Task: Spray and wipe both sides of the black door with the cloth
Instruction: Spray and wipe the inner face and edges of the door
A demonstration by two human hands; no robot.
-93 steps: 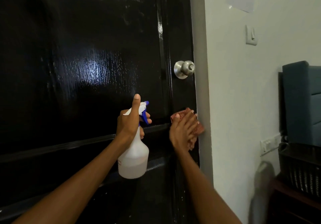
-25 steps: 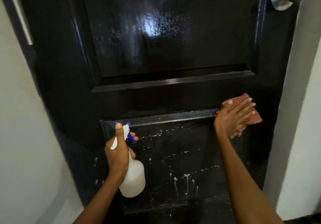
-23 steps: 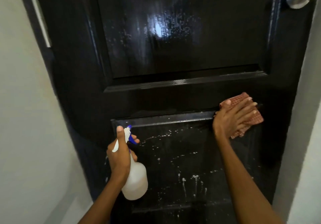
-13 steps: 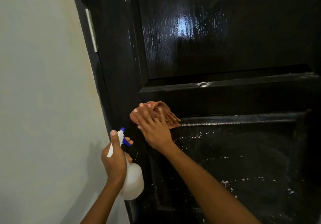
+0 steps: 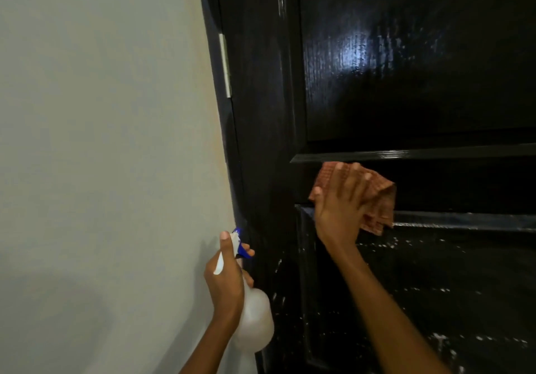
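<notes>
The glossy black door (image 5: pixel 406 83) fills the right of the head view, and white spray droplets speckle its lower panel (image 5: pixel 435 301). My right hand (image 5: pixel 340 208) presses a reddish-brown checked cloth (image 5: pixel 380 199) flat against the door's middle rail near the hinge side, fingers spread and straight. Lower left, my left hand (image 5: pixel 226 280) grips the neck of a white spray bottle (image 5: pixel 255 321) with a blue trigger, thumb up along the nozzle. The bottle hangs close to the door's left edge.
A pale wall (image 5: pixel 101 170) takes up the left half. The black door frame (image 5: pixel 220 141) carries a metal hinge (image 5: pixel 224 66) at the upper left. The door knob is out of view.
My right hand swept the cloth leftward across the middle rail, then a little back to the right and up. The view shifted toward the hinge side. The left hand kept holding the bottle.
</notes>
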